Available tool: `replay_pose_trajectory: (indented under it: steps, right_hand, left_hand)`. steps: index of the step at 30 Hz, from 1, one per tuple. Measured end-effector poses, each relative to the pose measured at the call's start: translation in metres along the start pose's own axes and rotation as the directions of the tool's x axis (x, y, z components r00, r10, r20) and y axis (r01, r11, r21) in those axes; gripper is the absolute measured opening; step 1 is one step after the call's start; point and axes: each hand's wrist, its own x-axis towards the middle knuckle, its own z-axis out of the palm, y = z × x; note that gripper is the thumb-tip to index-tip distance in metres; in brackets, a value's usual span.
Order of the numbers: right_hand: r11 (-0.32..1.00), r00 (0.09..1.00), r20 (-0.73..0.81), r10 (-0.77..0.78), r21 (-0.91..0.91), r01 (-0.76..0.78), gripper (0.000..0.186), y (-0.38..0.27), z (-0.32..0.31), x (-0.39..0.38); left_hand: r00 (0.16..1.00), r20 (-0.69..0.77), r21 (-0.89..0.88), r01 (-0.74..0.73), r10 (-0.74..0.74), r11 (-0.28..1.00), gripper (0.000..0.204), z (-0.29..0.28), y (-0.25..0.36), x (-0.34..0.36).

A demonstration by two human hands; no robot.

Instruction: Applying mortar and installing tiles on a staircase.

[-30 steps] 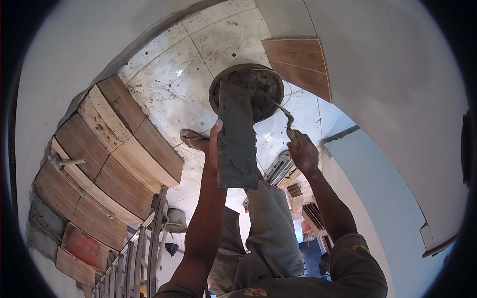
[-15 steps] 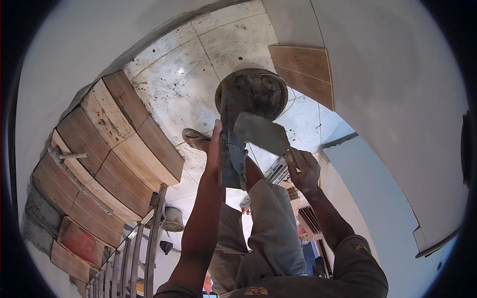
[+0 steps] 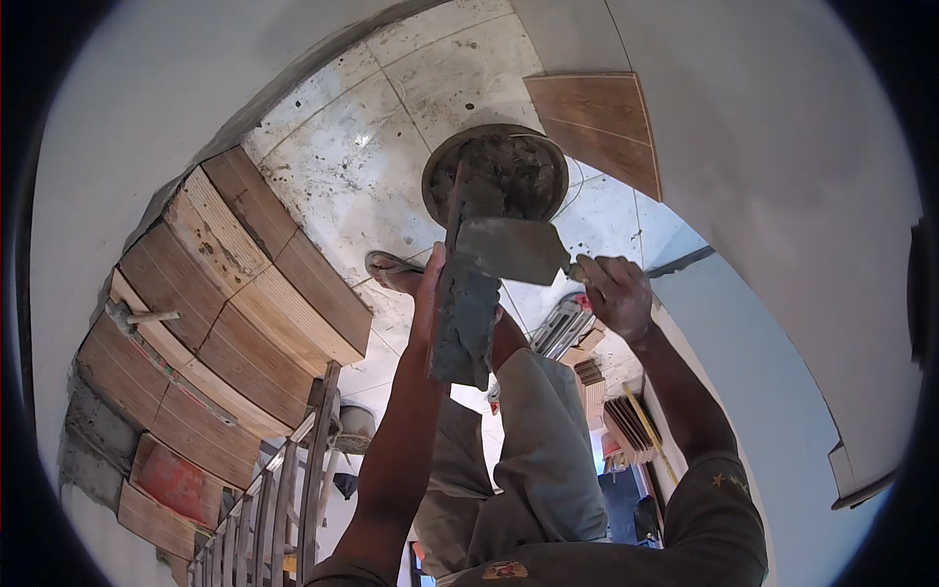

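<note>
My left hand [image 3: 429, 279] grips the left edge of a long, narrow tile piece [image 3: 462, 338], whose upper face is coated with wet grey mortar. The fingers beneath it are mostly hidden. In my right hand [image 3: 616, 293] is the handle of a trowel [image 3: 518, 250]; its broad grey blade lies across the middle of the coated strip. The strip's far end overlaps a round bucket [image 3: 561, 186] with dark grey mortar inside, which stands on the floor.
Wood-look stair steps [image 3: 256, 342] rise at left, with a hammer [image 3: 142, 317] lying on them. A metal railing [image 3: 311, 470] runs beside the steps. One brown tile [image 3: 599, 122] leans by the right wall. Dirty white tiles [image 3: 333, 186] cover the floor; stacked tiles [image 3: 631, 426] stand behind my legs.
The trowel blade has turned to lie more level across the strip, and my right hand has moved slightly right and up. The strip has tilted, its far end shifting right.
</note>
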Motion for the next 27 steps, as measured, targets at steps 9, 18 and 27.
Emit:
replay_pose_trajectory:
  steps: [9, 18, 27]
  right_hand:
    - [0.999, 0.998, -0.065, 0.012, -0.039, -0.015, 0.049, 0.033, 0.011, 0.021]
    - [0.993, 0.99, -0.074, 0.118, -0.003, -0.119, 0.046, 0.039, 0.012, 0.044]
    - [0.99, 0.987, 0.091, 0.134, -0.062, -0.128, 0.048, 0.024, 0.009, 0.027]
  left_hand:
    - [1.0, -0.004, -0.02, 0.008, -0.008, 1.0, 0.071, -0.001, -0.008, -0.012]
    - [1.0, 0.021, -0.013, 0.006, -0.006, 1.0, 0.069, 0.013, -0.013, -0.012]
    - [1.0, 0.003, -0.007, -0.013, 0.013, 1.0, 0.069, -0.021, -0.008, 0.003]
